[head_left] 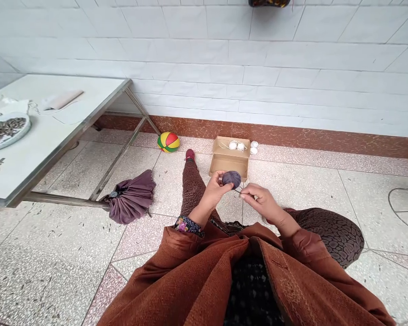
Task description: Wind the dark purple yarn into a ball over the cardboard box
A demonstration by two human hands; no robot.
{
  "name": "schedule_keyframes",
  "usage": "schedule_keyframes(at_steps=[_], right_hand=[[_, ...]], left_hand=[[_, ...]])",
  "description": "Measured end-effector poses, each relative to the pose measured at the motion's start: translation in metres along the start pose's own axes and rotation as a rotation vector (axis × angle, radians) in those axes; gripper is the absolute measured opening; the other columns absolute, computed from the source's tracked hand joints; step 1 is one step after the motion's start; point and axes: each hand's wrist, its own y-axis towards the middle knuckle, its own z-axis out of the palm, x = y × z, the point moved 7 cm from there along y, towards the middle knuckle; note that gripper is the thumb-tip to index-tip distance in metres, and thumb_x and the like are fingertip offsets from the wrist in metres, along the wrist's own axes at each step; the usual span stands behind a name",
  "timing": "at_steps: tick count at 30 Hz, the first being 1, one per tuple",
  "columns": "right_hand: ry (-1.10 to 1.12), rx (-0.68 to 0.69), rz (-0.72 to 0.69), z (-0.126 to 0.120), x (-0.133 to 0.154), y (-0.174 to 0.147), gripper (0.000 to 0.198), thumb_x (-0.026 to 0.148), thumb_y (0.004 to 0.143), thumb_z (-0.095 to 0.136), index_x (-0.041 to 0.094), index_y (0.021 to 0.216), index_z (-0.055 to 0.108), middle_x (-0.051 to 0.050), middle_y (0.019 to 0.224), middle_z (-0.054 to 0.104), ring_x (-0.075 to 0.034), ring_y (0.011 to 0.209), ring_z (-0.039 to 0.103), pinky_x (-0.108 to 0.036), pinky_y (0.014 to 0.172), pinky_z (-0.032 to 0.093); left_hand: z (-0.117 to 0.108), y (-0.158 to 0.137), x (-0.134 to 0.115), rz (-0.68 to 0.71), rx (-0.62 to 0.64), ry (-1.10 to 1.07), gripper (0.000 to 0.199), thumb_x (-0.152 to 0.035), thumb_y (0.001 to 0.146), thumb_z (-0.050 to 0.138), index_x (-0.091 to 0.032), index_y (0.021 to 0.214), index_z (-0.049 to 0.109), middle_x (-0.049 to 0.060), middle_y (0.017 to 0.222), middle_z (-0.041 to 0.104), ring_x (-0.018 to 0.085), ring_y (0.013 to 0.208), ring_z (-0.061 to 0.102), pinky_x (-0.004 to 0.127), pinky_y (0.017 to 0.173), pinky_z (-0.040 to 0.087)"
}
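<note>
Holding yarn ball [231, 179] and strand [237, 191]

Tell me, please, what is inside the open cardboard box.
Inside the cardboard box, two white balls with loose strands show in the far half. Part of the near half is hidden by the left hand and purple yarn ball.

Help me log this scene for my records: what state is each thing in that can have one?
Left hand: gripping the yarn ball
Right hand: pinching a dark strand
Yarn ball: wound
Cardboard box: open, white balls inside
Outer white balls: beside the box
Purple cloth: gathered into folds
Multicoloured ball: resting on the floor
Dish: on the table, holding dark pieces
</note>
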Motion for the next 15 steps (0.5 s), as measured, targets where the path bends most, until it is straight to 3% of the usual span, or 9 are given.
schedule_keyframes(at_steps=[4, 8, 12, 15], right_hand=[[-0.074, -0.119, -0.018, -0.036, 0.002, 0.028, 0.026, 0.044, 0.101, 0.061, 0.026, 0.088, 0.073, -0.005, 0.083, 0.069, -0.021, 0.080, 0.064, -0.035, 0.075, 0.051], [-0.076, -0.182, 0.041, -0.038, -0.025, 0.036, 0.029, 0.045, 0.100, 0.059, 0.025, 0.083, 0.070, -0.005, 0.080, 0.068, -0.022, 0.079, 0.064, -0.035, 0.075, 0.051], [-0.072, -0.174, 0.143, -0.013, -0.047, 0.014, 0.033, 0.048, 0.101, 0.053, 0.024, 0.083, 0.066, -0.005, 0.079, 0.069, -0.022, 0.075, 0.064, -0.034, 0.070, 0.050], [-0.046, -0.057, 0.122, 0.007, -0.037, -0.003, 0.030, 0.045, 0.103, 0.053, 0.023, 0.087, 0.066, -0.004, 0.079, 0.069, -0.020, 0.074, 0.065, -0.033, 0.071, 0.051]], left_hand=[[0.014, -0.007, -0.006, -0.006, 0.190, 0.172, 0.054, -0.025, 0.063, 0.085, -0.021, 0.110, 0.060, 0.000, 0.095, 0.064, 0.016, 0.085, 0.059, 0.029, 0.080, 0.044], [0.035, -0.020, -0.014, -0.039, 0.437, -0.011, 0.051, -0.027, 0.062, 0.089, -0.021, 0.107, 0.065, 0.003, 0.102, 0.065, 0.018, 0.095, 0.060, 0.030, 0.087, 0.046], [0.033, -0.015, -0.013, -0.088, 0.341, -0.321, 0.056, -0.034, 0.065, 0.088, -0.023, 0.114, 0.064, 0.006, 0.117, 0.067, 0.019, 0.102, 0.063, 0.032, 0.089, 0.049], [0.021, -0.005, -0.005, -0.103, 0.173, -0.307, 0.054, -0.034, 0.067, 0.086, -0.023, 0.115, 0.063, 0.005, 0.118, 0.067, 0.018, 0.098, 0.064, 0.032, 0.085, 0.050]])
